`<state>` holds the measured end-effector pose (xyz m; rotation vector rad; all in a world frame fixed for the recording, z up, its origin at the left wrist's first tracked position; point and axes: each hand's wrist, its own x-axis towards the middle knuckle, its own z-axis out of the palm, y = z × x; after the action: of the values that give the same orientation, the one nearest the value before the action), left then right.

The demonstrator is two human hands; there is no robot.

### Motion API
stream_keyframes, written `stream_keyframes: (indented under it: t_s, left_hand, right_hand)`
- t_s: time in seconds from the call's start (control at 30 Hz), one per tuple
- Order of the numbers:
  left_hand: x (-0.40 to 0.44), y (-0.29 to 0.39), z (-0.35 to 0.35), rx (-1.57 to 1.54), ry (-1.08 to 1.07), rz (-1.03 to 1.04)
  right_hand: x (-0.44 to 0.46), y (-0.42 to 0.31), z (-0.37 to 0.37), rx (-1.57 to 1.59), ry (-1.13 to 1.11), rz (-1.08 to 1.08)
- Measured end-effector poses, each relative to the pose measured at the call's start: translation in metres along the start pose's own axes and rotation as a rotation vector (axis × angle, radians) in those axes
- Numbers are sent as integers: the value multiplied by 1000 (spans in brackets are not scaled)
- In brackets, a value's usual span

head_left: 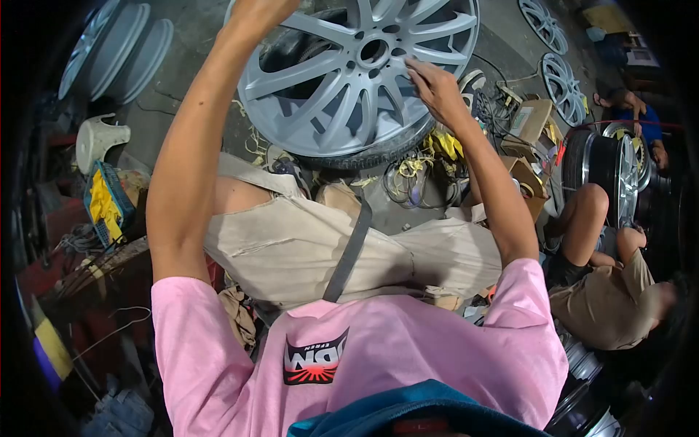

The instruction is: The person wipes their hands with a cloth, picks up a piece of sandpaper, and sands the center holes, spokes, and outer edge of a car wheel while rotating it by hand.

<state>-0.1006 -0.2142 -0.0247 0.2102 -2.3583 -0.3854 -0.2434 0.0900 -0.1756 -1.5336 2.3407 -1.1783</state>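
Note:
A large grey multi-spoke wheel rim (331,109) lies face up on a black tire (364,159) in front of me. My left hand (266,9) is over the rim's far left edge, cut off by the top of the view, so its fingers are hidden. Just right of the centre hole, my right hand (439,89) is at the spokes, its fingers bent and drawn together at the tips. Whatever they hold, if anything, is too small to name.
Grey rims (149,62) stand at the upper left, above a white stool (100,140) and a blue basket (109,204). Cables (495,109), yellow scraps and a cardboard box (526,182) lie right of the wheel. Two people (608,298) (641,116) sit at the right beside another wheel (626,178).

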Motion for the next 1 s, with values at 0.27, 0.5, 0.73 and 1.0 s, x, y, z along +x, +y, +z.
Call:
stream_keyframes:
  t_s: [0.27, 0.5, 0.73, 1.0]
  left_hand:
    - [-1, 8, -2, -34, 57, 33]
    - [-6, 12, -5, -61, 40, -4]
    - [-1, 16, -7, -46, 46, -13]
    - [-1, 15, -2, -32, 97, 41]
  right_hand:
    - [28, 13, -18, -922, -315, -454]
    - [52, 22, -11, -906, -382, -529]
    - [56, 16, -2, -901, -282, -506]
    - [-4, -1, 11, 487, -417, 593]
